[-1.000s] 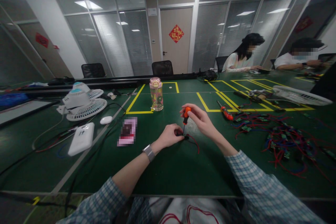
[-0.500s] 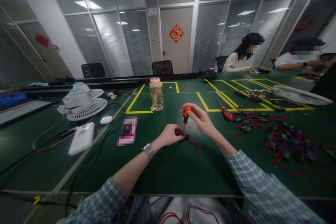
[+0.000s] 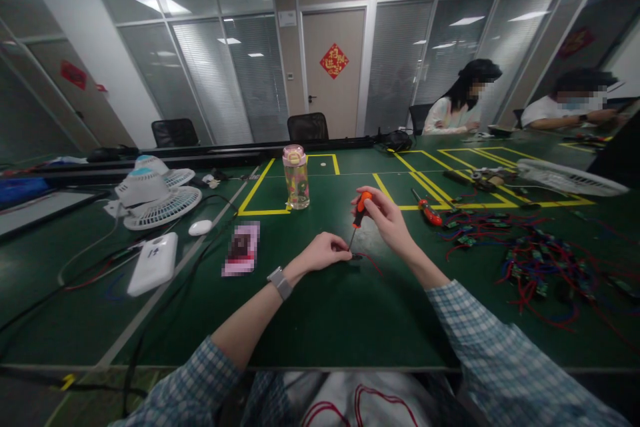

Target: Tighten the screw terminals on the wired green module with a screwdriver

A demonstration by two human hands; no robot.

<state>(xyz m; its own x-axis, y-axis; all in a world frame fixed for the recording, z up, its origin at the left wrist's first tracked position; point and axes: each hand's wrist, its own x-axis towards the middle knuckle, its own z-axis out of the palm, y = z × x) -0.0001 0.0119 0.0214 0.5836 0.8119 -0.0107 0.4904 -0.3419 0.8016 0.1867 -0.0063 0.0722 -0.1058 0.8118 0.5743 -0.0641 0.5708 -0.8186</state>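
My right hand [image 3: 383, 210] grips an orange and black screwdriver [image 3: 361, 211] by its handle, with the shaft slanting down to the left. The tip ends beside my left fingertips, at a small circuit board [image 3: 356, 257] with red wire; whether it touches the board I cannot make out. My left hand [image 3: 327, 251], with a watch on the wrist, is closed in a pinch on the board near the tabletop. Its fingers cover most of the board.
To the right lie a heap of wired circuit boards [image 3: 545, 263] and a red-handled screwdriver [image 3: 429, 212]. A water bottle [image 3: 297, 180] stands ahead. On the left are a phone [image 3: 241, 248], a white power bank [image 3: 154, 263] and white fans [image 3: 163, 207]. Two people sit at the far right.
The screwdriver has tilted, its handle moving right and its tip staying by my left fingers. My right hand has shifted slightly right and up. The board is more hidden now.
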